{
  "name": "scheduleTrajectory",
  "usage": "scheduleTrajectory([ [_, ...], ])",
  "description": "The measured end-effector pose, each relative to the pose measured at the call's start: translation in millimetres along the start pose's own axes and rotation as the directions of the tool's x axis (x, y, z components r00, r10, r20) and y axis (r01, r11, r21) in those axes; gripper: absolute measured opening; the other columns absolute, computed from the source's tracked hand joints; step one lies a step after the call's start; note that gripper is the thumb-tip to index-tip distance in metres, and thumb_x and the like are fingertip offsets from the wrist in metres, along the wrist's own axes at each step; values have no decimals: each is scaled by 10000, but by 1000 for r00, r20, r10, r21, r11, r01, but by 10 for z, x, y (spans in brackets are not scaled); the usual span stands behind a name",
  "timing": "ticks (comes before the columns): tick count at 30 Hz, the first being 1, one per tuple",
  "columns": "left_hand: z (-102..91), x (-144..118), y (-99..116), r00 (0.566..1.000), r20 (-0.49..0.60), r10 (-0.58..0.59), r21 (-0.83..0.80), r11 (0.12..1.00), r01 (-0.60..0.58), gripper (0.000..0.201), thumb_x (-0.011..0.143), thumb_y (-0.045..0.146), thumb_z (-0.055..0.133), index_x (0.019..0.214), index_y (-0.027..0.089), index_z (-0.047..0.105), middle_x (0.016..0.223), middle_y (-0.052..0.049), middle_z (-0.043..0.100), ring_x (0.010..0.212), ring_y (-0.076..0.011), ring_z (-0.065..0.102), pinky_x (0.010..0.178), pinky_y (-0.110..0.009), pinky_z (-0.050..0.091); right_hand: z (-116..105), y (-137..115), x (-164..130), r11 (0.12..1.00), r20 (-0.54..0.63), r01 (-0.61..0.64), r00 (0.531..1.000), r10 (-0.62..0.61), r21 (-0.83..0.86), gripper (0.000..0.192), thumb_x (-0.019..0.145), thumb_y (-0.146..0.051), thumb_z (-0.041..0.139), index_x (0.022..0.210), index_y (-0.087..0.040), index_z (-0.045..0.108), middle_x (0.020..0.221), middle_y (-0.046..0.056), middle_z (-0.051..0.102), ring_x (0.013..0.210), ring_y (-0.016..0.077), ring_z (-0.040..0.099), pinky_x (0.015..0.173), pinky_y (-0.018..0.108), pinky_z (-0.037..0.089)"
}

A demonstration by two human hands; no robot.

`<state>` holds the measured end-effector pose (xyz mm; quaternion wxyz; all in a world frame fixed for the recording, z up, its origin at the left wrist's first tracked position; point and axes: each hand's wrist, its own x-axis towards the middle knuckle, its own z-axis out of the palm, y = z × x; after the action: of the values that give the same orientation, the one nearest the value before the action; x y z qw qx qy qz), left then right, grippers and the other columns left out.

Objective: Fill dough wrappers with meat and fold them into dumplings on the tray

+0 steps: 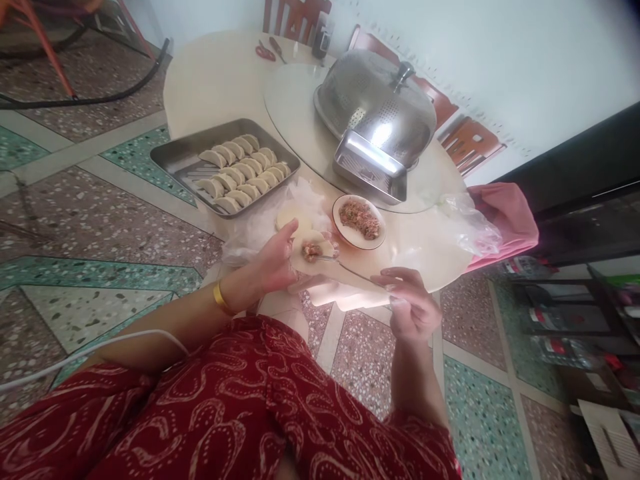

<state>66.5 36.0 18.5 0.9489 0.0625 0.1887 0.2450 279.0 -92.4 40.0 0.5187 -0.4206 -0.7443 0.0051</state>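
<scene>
Here, mid-frame, the left hand (273, 263) cups a soft, tearable wrapper (313, 250) from beneath; the right hand (410, 300) pinches a thin spoon (353, 270) by its handle

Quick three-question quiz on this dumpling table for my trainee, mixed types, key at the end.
1. True or false: the left hand holds a wrapper with filling on it.
2. What does the right hand hold? A) spoon B) scissors C) lid
3. Where are the finished dumplings?

Key: 1 true. 2 A. 3 In rows on the metal tray, left of the filling plate.
</scene>
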Motion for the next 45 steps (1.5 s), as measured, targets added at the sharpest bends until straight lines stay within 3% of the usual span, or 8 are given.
scheduleTrajectory([
  [5, -31, 19, -23, 998, 67, -22, -51, 998, 25, 585, 996, 497, 286, 1238, 63, 594, 874, -137, 738, 911, -268, 708, 930, -443, 520, 72, 41, 1, 998, 26, -60, 998, 60, -12, 207, 929, -203, 534, 1069, -294, 657, 965, 23, 772, 946, 209, 683, 769, 439, 586],
  [10, -15, -8, -38, 1000, -21, -10, -18, 1000, 9, 550, 987, 490, 341, 1240, 74, 596, 942, -150, 737, 942, -274, 702, 914, -430, 530, 111, 82, 18, 995, 2, -86, 996, 86, 52, 226, 924, -191, 533, 1091, -279, 657, 983, 43, 761, 966, 221, 671, 750, 428, 591],
  [14, 20, -22, -30, 999, -52, -8, 11, 1000, 9, 593, 986, 514, 310, 1228, 59, 604, 974, -174, 731, 947, -304, 702, 888, -456, 537, 117, 51, 48, 1000, -42, -11, 999, 10, -7, 243, 927, -185, 522, 1103, -299, 645, 985, 27, 759, 950, 214, 686, 757, 431, 591],
  [17, 29, -16, -33, 999, -42, -15, 15, 1000, 16, 604, 986, 511, 299, 1224, 54, 613, 987, -181, 730, 963, -309, 698, 904, -457, 531, 133, 47, 69, 996, 27, 69, 997, -67, -65, 273, 920, -158, 520, 1124, -298, 637, 1001, 32, 767, 948, 217, 689, 746, 437, 592],
  [27, 70, -39, -13, 998, -55, 23, 5, 1000, -23, 593, 994, 489, 296, 1187, 35, 624, 956, -188, 730, 940, -311, 699, 915, -472, 526, 163, 27, 108, 993, 83, 98, 992, -92, -67, 313, 920, -160, 524, 1174, -309, 629, 1002, 21, 779, 980, 222, 679, 743, 431, 591],
  [32, 54, -20, -22, 998, -45, 44, -4, 999, -44, 592, 991, 482, 311, 1226, 23, 603, 971, -191, 730, 937, -311, 700, 911, -462, 524, 189, 2, 98, 995, 4, 82, 997, -82, -60, 336, 916, -142, 527, 1190, -312, 625, 1046, 19, 771, 973, 217, 686, 762, 435, 586],
  [42, 49, -20, -28, 999, -4, 45, -10, 999, -45, 588, 997, 481, 292, 1194, 31, 615, 930, -176, 738, 915, -302, 706, 893, -451, 535, 203, 6, 131, 992, 63, 109, 992, -105, -64, 317, 910, -145, 536, 1166, -304, 635, 1006, 23, 778, 956, 217, 701, 746, 426, 599],
  [45, 84, -30, -25, 994, -23, 104, -48, 993, -105, 559, 998, 452, 310, 1277, 46, 573, 982, -164, 735, 974, -290, 696, 946, -440, 515, 216, -22, 111, 998, -42, 37, 998, -40, -52, 289, 906, -148, 536, 1133, -291, 644, 982, 38, 757, 926, 222, 696, 734, 426, 600],
])
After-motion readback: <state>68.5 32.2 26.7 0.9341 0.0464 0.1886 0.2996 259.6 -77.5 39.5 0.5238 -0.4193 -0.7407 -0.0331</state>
